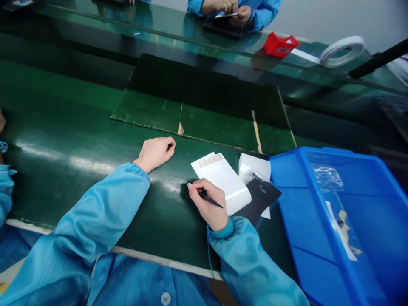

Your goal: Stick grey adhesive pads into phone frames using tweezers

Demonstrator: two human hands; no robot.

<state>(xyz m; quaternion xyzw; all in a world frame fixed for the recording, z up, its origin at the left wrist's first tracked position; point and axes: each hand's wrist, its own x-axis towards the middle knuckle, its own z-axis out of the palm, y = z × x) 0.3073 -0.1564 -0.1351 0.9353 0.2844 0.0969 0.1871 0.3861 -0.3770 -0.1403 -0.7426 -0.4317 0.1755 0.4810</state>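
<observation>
My left hand [156,154] rests on the green table, its fingers curled into a loose fist with nothing showing in them. In my right hand [208,202] is a slim black pair of tweezers [210,199], held like a pen with its dark tip pointing left just above the tabletop. Beside that hand lies a white sheet [219,174] with a row of small beige stickers near its top edge and a curled lower corner. Partly under it is a black sheet [261,195], and a curled white sheet [251,165] lies just behind.
On the right stands a blue bin [302,212] with clear plastic and scraps in it. A dark green board [204,114] lies ahead. Across the bench are a co-worker's hands [226,8], a red box [280,45] and a white tape roll [342,51]. Another person's sleeve [5,187] shows at left.
</observation>
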